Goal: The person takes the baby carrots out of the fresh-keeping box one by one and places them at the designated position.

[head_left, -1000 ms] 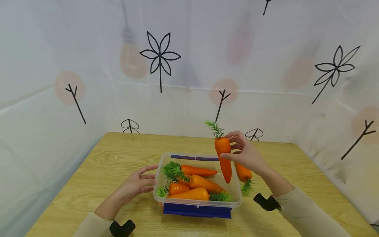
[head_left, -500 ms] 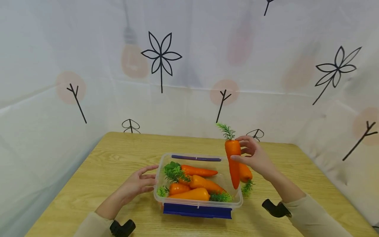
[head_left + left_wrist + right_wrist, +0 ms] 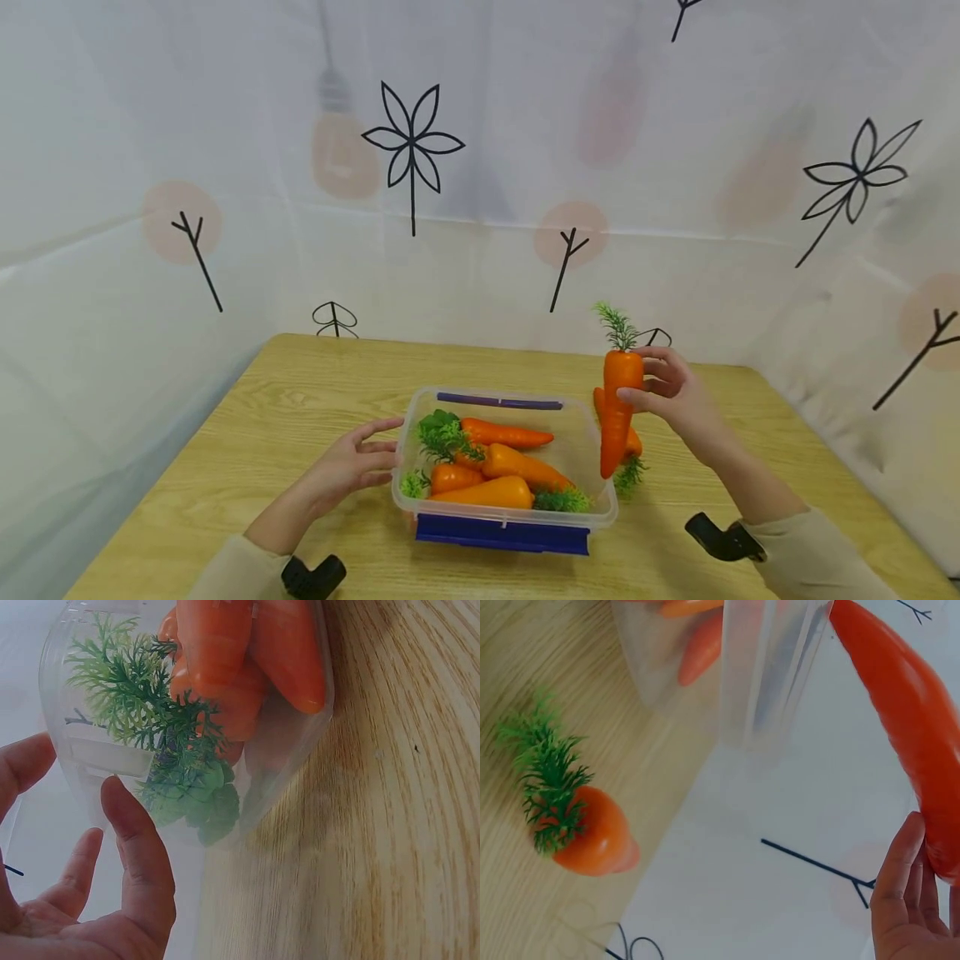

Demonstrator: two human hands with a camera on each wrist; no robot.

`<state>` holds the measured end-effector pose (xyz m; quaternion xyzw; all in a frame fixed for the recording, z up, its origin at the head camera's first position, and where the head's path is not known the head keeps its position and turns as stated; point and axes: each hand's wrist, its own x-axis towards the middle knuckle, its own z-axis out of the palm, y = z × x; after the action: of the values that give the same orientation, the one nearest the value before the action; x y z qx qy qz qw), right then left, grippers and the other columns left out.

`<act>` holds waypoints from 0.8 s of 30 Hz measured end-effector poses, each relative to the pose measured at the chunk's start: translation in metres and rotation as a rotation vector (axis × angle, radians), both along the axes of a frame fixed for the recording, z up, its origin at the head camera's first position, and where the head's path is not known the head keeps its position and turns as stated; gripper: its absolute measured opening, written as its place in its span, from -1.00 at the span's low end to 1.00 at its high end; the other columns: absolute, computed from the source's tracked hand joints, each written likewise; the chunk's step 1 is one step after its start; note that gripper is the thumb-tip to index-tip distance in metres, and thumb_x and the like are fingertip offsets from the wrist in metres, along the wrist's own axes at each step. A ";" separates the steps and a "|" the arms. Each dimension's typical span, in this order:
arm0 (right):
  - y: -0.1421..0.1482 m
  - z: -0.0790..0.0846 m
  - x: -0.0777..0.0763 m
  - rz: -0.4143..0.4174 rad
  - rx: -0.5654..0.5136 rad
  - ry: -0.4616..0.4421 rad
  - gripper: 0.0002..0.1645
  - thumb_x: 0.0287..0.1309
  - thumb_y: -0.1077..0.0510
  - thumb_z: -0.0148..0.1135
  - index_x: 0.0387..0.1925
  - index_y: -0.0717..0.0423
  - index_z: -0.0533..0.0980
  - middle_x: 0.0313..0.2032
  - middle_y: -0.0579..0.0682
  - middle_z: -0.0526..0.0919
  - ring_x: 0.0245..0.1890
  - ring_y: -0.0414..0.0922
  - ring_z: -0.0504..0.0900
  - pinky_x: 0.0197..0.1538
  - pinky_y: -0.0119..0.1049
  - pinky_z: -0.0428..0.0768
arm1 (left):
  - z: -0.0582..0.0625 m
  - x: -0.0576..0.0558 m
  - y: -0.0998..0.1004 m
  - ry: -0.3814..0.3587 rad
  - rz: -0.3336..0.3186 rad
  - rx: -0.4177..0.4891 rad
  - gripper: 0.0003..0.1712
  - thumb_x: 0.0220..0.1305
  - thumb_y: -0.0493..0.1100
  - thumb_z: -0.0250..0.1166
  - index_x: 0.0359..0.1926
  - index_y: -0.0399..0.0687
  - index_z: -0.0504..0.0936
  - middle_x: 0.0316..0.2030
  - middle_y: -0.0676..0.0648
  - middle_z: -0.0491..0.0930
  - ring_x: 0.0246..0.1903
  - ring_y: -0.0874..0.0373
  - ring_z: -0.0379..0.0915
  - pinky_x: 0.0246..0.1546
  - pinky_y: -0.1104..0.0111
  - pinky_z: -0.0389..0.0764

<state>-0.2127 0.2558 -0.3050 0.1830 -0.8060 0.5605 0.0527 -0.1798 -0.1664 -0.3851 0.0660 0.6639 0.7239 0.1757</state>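
My right hand (image 3: 678,404) pinches a toy carrot (image 3: 619,408) near its top, just past the right rim of a clear plastic box (image 3: 503,513). The carrot hangs tip down, its green fronds upward. Inside the box lie several orange carrots (image 3: 501,492) with leafy tops. My left hand (image 3: 347,467) is at the box's left side, fingers extended and fingertips at the wall. In the left wrist view those fingers (image 3: 139,855) are loosely bent beside the clear wall. On the table, right of the box, another carrot (image 3: 592,832) lies partly behind the held one in the head view.
A blue latch flap (image 3: 502,535) hangs from the box's front, and a blue strip (image 3: 499,402) runs along its back rim. The wooden table (image 3: 337,375) ends at a pale printed cloth (image 3: 480,283) behind and at both sides.
My right hand has carried the carrot rightward from over the box's inside to beyond its right rim. The left hand and the box have stayed almost in place.
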 end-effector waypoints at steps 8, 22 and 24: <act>0.014 -0.009 -0.005 -0.009 -0.021 -0.012 -0.52 0.19 0.28 0.19 0.12 0.00 0.30 -0.13 -0.19 0.52 -0.19 -0.23 0.57 -0.23 -0.30 0.60 | -0.001 0.000 0.000 0.001 -0.001 0.006 -0.20 0.19 -0.26 0.29 0.38 -0.25 0.11 0.06 -0.34 0.43 -0.02 -0.09 0.46 -0.11 0.24 0.54; 0.047 -0.027 -0.022 -0.032 0.005 -0.130 -0.49 0.18 0.18 0.24 0.11 0.06 0.24 -0.16 -0.20 0.54 -0.20 -0.24 0.58 -0.21 -0.24 0.61 | -0.001 0.000 0.000 0.001 0.000 0.007 -0.20 0.19 -0.26 0.29 0.38 -0.25 0.11 0.03 -0.32 0.45 -0.03 -0.08 0.47 -0.11 0.23 0.54; 0.052 -0.030 -0.025 -0.034 0.001 -0.136 -0.48 0.18 0.19 0.23 0.11 0.08 0.24 -0.16 -0.20 0.54 -0.20 -0.24 0.58 -0.21 -0.24 0.61 | -0.001 0.000 0.000 -0.002 -0.001 0.010 -0.20 0.19 -0.27 0.29 0.38 -0.26 0.11 0.04 -0.33 0.44 -0.03 -0.08 0.47 -0.11 0.23 0.54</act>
<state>-0.2381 0.3080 -0.3347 0.1305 -0.8108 0.5705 0.0073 -0.1803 -0.1659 -0.3857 0.0663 0.6600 0.7273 0.1762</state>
